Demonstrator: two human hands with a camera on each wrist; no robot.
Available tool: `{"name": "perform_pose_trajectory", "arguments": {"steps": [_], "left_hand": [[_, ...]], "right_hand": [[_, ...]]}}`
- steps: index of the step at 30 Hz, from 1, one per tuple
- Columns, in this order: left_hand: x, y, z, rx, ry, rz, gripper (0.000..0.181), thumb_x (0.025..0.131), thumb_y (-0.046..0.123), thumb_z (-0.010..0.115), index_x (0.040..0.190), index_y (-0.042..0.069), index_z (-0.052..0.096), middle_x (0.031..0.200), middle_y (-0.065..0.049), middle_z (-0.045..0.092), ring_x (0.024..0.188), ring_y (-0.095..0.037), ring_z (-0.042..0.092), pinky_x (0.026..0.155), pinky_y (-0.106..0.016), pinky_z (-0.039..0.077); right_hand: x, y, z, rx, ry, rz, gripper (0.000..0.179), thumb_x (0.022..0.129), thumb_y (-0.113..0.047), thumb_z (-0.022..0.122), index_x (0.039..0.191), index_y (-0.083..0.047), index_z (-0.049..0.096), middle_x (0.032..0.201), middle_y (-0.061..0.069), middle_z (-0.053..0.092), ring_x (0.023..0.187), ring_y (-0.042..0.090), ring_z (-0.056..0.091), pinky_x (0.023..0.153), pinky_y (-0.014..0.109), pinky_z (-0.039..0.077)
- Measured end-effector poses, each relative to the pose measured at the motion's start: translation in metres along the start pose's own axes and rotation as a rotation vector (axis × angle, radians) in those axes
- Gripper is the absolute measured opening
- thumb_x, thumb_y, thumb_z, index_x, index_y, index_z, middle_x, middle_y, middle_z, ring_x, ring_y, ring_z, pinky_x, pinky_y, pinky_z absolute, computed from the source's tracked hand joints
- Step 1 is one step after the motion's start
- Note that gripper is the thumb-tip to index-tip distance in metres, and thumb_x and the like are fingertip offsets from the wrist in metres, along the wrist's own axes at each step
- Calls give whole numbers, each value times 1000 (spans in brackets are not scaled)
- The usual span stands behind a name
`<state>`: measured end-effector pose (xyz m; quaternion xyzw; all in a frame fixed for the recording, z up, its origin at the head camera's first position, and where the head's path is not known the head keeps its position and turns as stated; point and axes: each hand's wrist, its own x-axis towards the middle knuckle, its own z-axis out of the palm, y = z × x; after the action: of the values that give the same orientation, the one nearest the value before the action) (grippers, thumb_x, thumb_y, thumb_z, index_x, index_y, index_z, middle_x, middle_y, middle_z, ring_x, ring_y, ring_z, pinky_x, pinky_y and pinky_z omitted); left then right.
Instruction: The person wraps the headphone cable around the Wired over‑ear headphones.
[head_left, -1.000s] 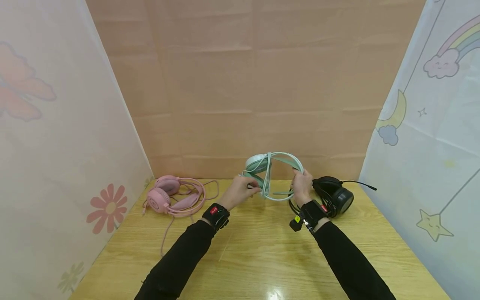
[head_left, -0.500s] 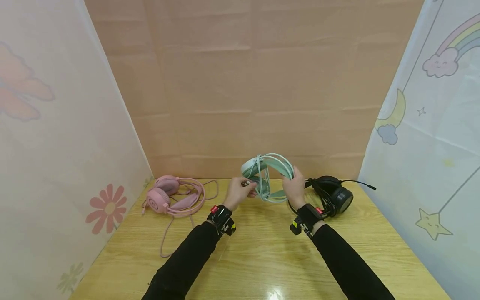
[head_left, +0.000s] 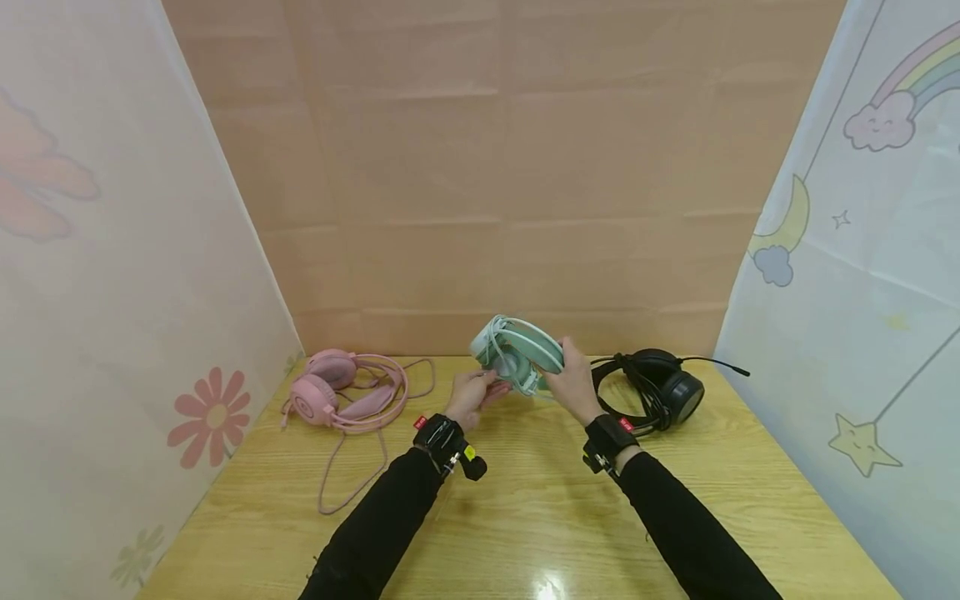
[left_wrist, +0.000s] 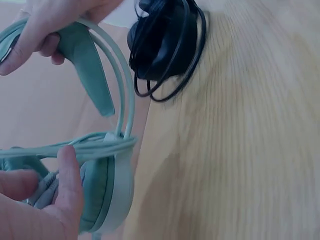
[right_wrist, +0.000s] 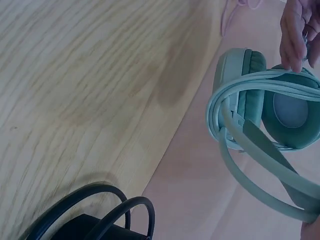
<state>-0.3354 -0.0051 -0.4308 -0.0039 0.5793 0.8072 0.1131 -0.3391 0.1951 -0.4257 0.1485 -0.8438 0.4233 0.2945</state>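
Head view finds the mint-green headphones [head_left: 513,364] tilted in the air near the far edge of the wooden table [head_left: 525,533], between the two hands, which stand apart. Both ear cups [right_wrist: 291,112] wear deep teal cushions; one shows a smooth, pale outer shell, another a grey-blue lining. Pale cable [right_wrist: 272,84], gathered in several strands, wraps around the cups. The headband [right_wrist: 267,162] has slim, curved rails in light mint, with a darker padded strap [left_wrist: 92,75] inside them. The right hand [head_left: 573,385] curls its fingers round the headband; the left hand [head_left: 470,393] pinches ribbed cable ends [left_wrist: 45,187] beside the cups, one digit against the wound strands. Pink headphones [head_left: 371,403] lie on the table to the left; a black headset [head_left: 678,392] lies to the right, its thin boom microphone [head_left: 741,372] pointing outward. Behind hangs a creased tan backdrop [head_left: 427,167].
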Motion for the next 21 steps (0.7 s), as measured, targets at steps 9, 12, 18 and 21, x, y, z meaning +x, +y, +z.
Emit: {"name": "perform_pose_trajectory", "arguments": {"steps": [9,12,18,21], "left_hand": [[1,-18,0,-180,78,-63,32,103,7,49,130,-10,51,123,-32,60,94,-22,73,93,-34,54],[2,-23,-1,-234,99,-89,33,103,6,47,132,-9,49,121,-30,60,98,-25,71,96,-35,52],[2,-29,-9,-335,47,-141,35,104,2,40,137,-10,41,123,-27,55,111,-29,64,106,-37,44],[-1,-31,-16,-341,30,-175,39,103,-2,38,139,-15,36,134,-33,48,115,-29,62,109,-36,40]], "right_hand": [[-6,5,6,-212,-88,-194,29,79,5,73,100,1,54,89,15,54,79,28,48,72,42,42],[-7,10,7,-265,-105,-265,30,79,2,76,97,-2,53,87,12,54,79,27,47,74,42,39],[-7,21,3,-351,-178,-349,38,80,-17,82,101,-4,53,93,11,49,83,25,43,77,43,35],[-10,26,-1,-355,-229,-352,40,80,-21,83,104,-5,55,96,11,47,84,25,42,80,44,35]]}}
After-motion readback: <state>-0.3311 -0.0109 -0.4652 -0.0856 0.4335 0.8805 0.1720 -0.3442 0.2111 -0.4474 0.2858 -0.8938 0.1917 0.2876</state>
